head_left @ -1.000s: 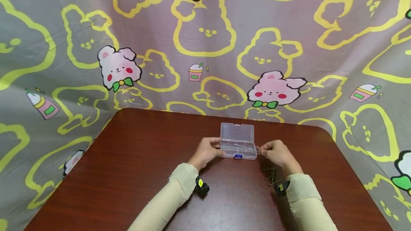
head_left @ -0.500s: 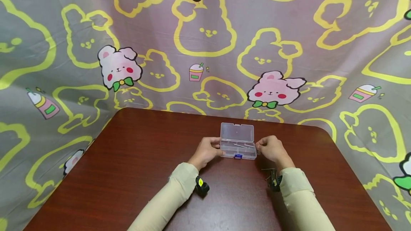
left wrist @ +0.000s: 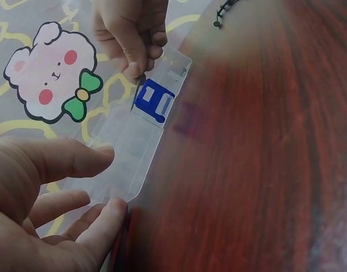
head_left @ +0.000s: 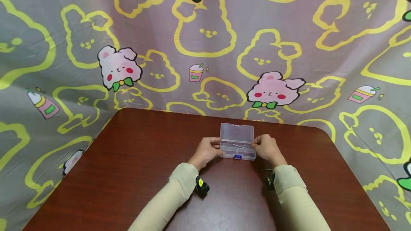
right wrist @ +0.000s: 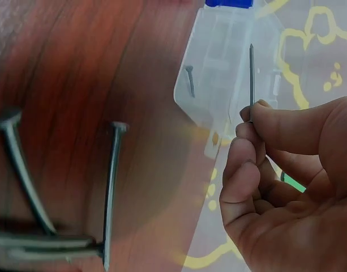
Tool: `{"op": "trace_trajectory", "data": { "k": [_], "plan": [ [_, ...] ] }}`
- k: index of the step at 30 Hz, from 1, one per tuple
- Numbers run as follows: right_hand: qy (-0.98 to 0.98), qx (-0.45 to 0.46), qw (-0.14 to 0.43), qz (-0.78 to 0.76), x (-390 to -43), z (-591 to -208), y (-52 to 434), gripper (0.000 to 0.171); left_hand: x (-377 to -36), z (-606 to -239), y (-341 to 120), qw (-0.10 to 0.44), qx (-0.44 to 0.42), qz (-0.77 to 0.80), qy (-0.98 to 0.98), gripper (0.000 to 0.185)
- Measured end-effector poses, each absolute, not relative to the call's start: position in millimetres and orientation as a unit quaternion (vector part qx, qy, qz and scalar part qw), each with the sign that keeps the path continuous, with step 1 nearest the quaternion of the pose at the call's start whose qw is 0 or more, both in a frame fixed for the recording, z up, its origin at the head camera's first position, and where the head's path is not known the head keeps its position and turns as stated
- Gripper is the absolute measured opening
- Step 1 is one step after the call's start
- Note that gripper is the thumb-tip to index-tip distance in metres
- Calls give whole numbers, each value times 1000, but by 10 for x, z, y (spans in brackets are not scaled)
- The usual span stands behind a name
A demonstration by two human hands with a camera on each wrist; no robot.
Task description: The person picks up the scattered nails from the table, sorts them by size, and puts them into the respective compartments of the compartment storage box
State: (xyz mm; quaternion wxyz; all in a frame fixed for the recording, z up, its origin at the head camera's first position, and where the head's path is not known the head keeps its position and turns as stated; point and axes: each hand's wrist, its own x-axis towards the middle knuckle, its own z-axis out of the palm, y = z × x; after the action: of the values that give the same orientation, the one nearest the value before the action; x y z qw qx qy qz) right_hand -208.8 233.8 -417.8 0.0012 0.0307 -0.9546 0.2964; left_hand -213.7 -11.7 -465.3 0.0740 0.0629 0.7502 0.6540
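Observation:
A clear plastic compartment box with a blue latch stands on the table, its lid raised at the back. My left hand holds the box's left end, thumb near the front corner and fingers along the side. At the right end, my right hand pinches a slim grey nail between thumb and forefinger. In the right wrist view its point sticks out over the box, away from the hand. Another nail lies inside a compartment.
Several loose nails lie on the brown table beside the right wrist, partly hidden by the sleeve in the head view. A cartoon-printed cloth hangs behind the table and at its sides.
My right hand has moved left, from beside the box to over its right end, carrying the nail. The left hand and box have stayed nearly still.

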Motion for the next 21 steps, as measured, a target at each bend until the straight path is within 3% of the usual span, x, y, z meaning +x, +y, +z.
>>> {"op": "trace_trajectory", "data": {
  "k": [21],
  "plan": [
    [-959, 32, 15, 280, -2086, -4191, 2229, 14, -2098, -4609, -103, 70, 58, 647, 757, 70]
  ]
}}
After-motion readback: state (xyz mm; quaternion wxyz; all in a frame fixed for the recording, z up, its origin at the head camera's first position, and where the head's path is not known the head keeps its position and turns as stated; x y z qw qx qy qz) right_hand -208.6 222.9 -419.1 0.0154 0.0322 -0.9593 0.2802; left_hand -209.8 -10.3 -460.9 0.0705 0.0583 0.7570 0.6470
